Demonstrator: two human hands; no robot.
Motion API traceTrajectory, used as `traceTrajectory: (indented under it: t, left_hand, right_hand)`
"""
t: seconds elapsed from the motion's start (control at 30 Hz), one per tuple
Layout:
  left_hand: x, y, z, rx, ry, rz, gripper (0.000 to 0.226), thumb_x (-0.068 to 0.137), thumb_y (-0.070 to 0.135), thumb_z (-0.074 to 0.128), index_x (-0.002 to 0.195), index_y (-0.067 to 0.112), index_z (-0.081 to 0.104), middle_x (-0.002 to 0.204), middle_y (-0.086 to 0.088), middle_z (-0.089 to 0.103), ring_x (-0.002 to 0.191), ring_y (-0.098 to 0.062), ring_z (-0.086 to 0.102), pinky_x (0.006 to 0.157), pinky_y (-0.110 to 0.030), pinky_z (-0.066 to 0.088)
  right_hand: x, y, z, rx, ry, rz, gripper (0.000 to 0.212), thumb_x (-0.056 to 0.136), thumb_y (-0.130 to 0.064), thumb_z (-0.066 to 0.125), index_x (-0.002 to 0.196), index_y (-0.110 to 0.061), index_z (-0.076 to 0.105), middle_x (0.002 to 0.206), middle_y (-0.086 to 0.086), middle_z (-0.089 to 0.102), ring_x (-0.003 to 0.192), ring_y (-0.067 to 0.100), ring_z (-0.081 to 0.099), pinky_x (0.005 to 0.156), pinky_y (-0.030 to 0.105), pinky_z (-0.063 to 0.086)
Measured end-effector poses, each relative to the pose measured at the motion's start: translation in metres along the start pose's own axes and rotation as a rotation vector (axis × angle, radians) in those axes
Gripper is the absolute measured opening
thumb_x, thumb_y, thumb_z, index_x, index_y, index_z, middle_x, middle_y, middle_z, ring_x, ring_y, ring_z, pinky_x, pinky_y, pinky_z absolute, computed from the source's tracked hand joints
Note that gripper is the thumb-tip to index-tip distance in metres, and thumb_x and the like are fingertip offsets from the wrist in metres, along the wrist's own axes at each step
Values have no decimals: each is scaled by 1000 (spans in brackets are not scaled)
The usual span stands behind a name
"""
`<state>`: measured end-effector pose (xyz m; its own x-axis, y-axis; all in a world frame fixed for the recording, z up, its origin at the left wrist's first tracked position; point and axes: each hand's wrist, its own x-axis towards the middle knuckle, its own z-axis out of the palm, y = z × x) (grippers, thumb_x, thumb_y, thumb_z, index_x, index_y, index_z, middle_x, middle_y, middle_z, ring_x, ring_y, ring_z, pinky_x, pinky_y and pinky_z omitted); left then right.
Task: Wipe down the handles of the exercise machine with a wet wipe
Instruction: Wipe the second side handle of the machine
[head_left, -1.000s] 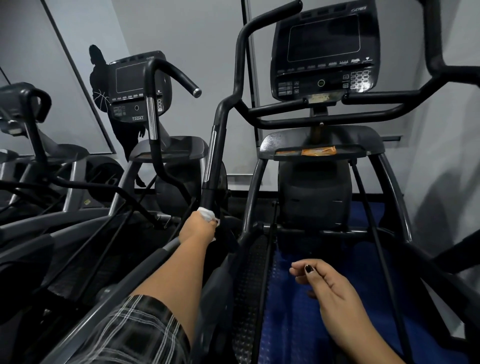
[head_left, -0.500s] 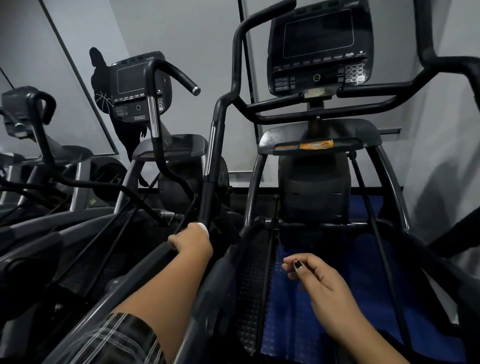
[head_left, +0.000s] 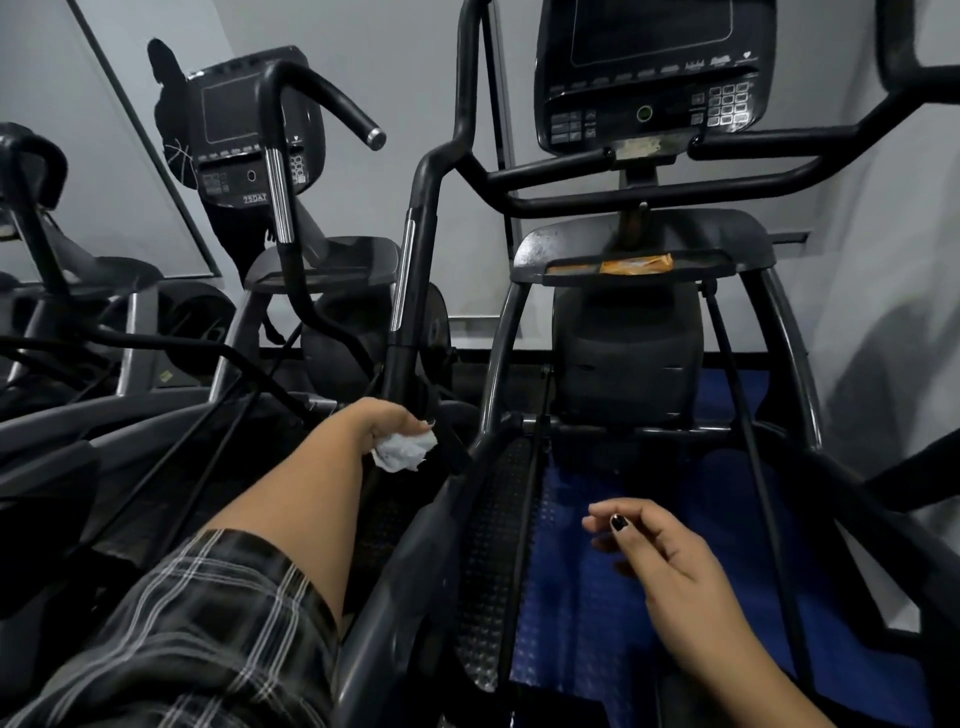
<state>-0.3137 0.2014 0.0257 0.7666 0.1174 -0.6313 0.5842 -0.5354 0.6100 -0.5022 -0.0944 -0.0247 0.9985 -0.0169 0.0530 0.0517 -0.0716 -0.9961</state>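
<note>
In the head view, our left hand (head_left: 383, 422) clutches a crumpled wipe (head_left: 404, 451) low down, just beside the foot of the black handle (head_left: 415, 291); we cannot tell if they touch. Our right hand (head_left: 662, 553) hovers over the blue floor (head_left: 587, 613), loosely curled, holding nothing. An orange packet (head_left: 636, 264) lies on the tray (head_left: 727, 231).

Sleeve (head_left: 208, 623) on the left arm: loose, dark grey/black plaid with thin white lines, hem ending at the elbow. Both forearms bare. On the right hand (head_left: 670, 551), black polish on the thumbnail (head_left: 618, 522). On the left hand (head_left: 384, 421), one dark nail showing.
</note>
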Motion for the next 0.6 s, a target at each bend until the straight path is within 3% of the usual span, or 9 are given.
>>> traceTrajectory:
  t: [0.07,0.1,0.17,0.2,0.3,0.4,0.6]
  left_hand:
    - [11,-5,3,-1,191,92,31,90,24,67,112,5,57,97,-13,68,85,-23,70,74,-27,55]
    - [13,-11,7,80,314,133,32,89,24,67,111,2,60,107,-13,66,101,-26,66,84,-31,51]
    - [5,-19,16,295,479,149,34,92,26,60,116,2,61,121,-12,64,114,-30,60,91,-33,46]
    - [0,-25,21,377,485,170,35,96,26,53,123,5,59,128,-9,61,118,-31,58,91,-32,45]
    - [-18,-41,27,747,493,107,34,101,15,39,131,5,53,134,-9,56,119,-33,58,89,-33,46]
    - [-34,-50,31,647,487,25,34,95,16,46,126,3,56,129,-16,59,117,-35,59,92,-37,47]
    - [-62,-85,39,748,521,13,26,88,19,52,111,12,63,113,-11,65,105,-32,63,89,-41,53]
  right_hand:
    - [3,-2,3,19,2,-9,27,100,-10,48,97,-26,69,95,-11,73,90,3,67,76,19,47]
    - [3,-3,6,23,-6,-17,27,100,-11,48,97,-27,69,96,-10,73,90,4,67,76,19,47]
    - [2,-5,12,20,-32,-35,26,99,-13,49,98,-29,69,98,-10,73,92,5,67,79,21,47]
    - [0,-6,13,18,-41,-43,25,99,-14,49,99,-30,69,99,-10,73,93,5,67,79,22,47]
    - [-8,-9,14,24,-41,-62,25,99,-14,50,99,-31,69,99,-11,73,93,5,67,80,23,48]
    - [-16,-17,14,18,-44,-73,25,99,-16,50,100,-32,68,99,-12,73,93,5,67,82,26,49]
    - [-30,-28,16,22,-66,-110,25,100,-17,49,101,-32,69,100,-11,72,94,4,67,87,31,52]
